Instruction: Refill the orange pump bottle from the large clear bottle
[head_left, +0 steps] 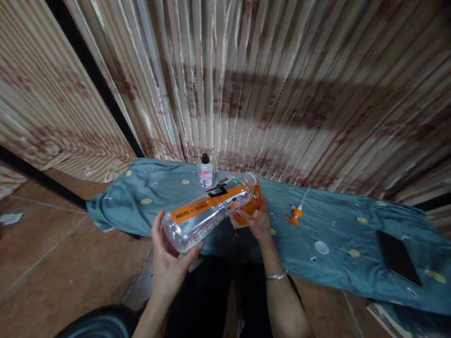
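Observation:
My left hand [172, 256] grips the base of a large clear plastic bottle [207, 211] with an orange and silver label. The bottle is tilted, its neck up and to the right, over an orange bottle [252, 199]. Around that orange bottle my right hand [259, 218] is closed, keeping it on the cloth. Whether the two mouths touch I cannot tell. To the right lies an orange pump top [296, 214] with a clear tube. A small clear bottle with a black cap [206, 171] stands upright behind.
A green-blue patterned cloth [338, 216] covers the long surface. On it lie a round whitish disc [322, 247] and a black phone [398, 257]. Striped curtains [225, 84] hang close behind. Dark poles [98, 80] slant down at the left.

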`<control>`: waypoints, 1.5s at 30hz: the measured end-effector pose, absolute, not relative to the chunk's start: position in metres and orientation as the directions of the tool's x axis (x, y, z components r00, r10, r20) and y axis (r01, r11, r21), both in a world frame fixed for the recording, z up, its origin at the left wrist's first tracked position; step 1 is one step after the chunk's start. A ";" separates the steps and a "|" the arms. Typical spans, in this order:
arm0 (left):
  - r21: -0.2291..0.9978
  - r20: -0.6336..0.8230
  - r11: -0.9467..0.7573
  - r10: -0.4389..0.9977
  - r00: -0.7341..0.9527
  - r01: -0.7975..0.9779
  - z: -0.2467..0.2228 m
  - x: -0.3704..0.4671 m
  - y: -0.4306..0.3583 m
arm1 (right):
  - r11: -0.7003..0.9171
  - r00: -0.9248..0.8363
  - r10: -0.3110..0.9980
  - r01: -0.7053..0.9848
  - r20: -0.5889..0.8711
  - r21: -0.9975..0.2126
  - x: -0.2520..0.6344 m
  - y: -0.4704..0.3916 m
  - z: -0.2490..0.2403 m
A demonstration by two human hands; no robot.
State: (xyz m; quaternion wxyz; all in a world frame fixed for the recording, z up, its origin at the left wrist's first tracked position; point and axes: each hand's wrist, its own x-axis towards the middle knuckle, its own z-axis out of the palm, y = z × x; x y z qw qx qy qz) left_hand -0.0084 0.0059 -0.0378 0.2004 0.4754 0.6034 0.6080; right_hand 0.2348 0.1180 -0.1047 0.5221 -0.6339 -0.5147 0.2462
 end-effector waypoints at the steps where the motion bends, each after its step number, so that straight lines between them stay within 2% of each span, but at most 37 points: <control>1: 0.918 0.347 -0.195 0.820 -0.456 0.346 -0.039 -0.010 0.006 | 0.077 0.348 0.909 0.398 0.228 -0.914 0.235 0.118 -0.104; 9: 0.919 0.361 -0.234 0.824 -0.438 0.317 -0.035 -0.006 0.005 | 0.075 0.361 0.904 0.394 0.229 -0.916 0.232 0.116 -0.096; 14: 0.958 0.283 -0.230 0.838 -0.467 0.169 -0.030 0.003 0.004 | 0.077 0.327 0.921 0.380 0.212 -0.922 0.228 0.113 -0.088; 24: 0.969 0.201 -0.241 0.889 -0.412 -0.048 -0.029 0.005 0.004 | 0.045 0.318 0.932 0.376 0.175 -0.926 0.229 0.115 -0.086; 36: 0.969 0.225 -0.247 0.888 -0.400 -0.005 -0.025 0.003 0.009 | 0.052 0.374 0.907 0.353 0.192 -0.934 0.226 0.117 -0.087; 45: 0.978 0.148 -0.190 0.923 -0.356 -0.086 -0.025 0.000 0.010 | 0.024 0.336 0.931 0.335 0.143 -0.942 0.240 0.125 -0.102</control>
